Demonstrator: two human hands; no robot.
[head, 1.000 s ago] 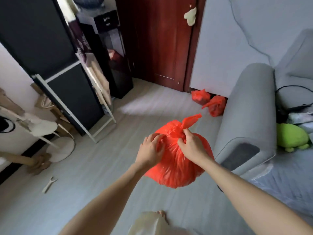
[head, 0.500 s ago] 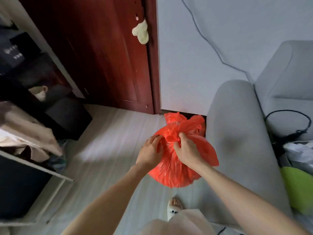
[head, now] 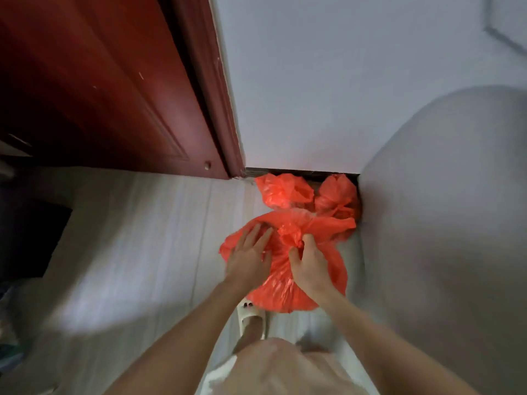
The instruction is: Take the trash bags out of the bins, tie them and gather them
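hands: left [head: 248, 259] flat on red bag [head: 285, 286]; right [head: 309, 262] pinching its knot

Thin, crinkled, glossy red plastic formed the held trash bag [head: 288, 286] and two tied bags [head: 282, 191] [head: 338, 199]. The door [head: 99, 95] was dark reddish wood, satin-finished. The sofa arm [head: 445, 223] wore matt grey cloth; the floor [head: 137, 238] looked pale, smooth, faintly lined.
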